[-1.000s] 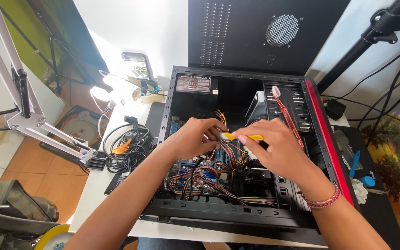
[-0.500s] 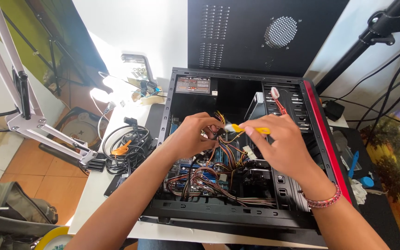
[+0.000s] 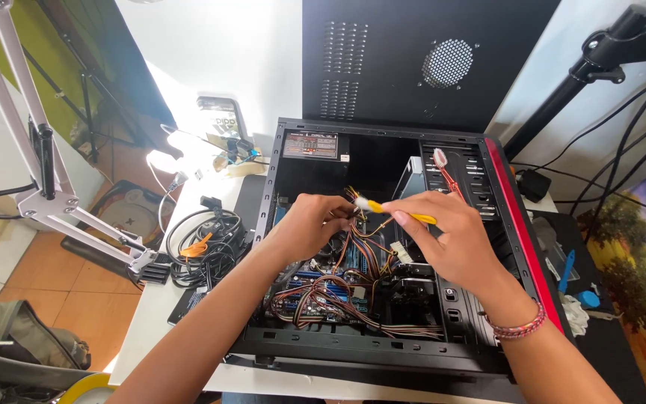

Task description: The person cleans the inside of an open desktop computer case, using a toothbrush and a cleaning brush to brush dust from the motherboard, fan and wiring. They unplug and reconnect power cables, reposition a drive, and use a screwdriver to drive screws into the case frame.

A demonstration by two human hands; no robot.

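Inside the open black computer case (image 3: 383, 352), the right hand (image 3: 450, 239) pinched a yellow-handled brush (image 3: 398, 212) beside wires (image 3: 353, 200) gripped by the left hand (image 3: 312, 224).

Matt black metal computer case (image 3: 383, 352) with a shiny red edge, smooth yellow plastic brush (image 3: 405, 214), rubbery coloured wires (image 3: 323, 295).

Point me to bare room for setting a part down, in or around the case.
Free: white desk strip behind the case, left of the black side panel. Crowded: case floor, full of wire bundles, under the left hand and right hand; left desk edge, coiled black cables.
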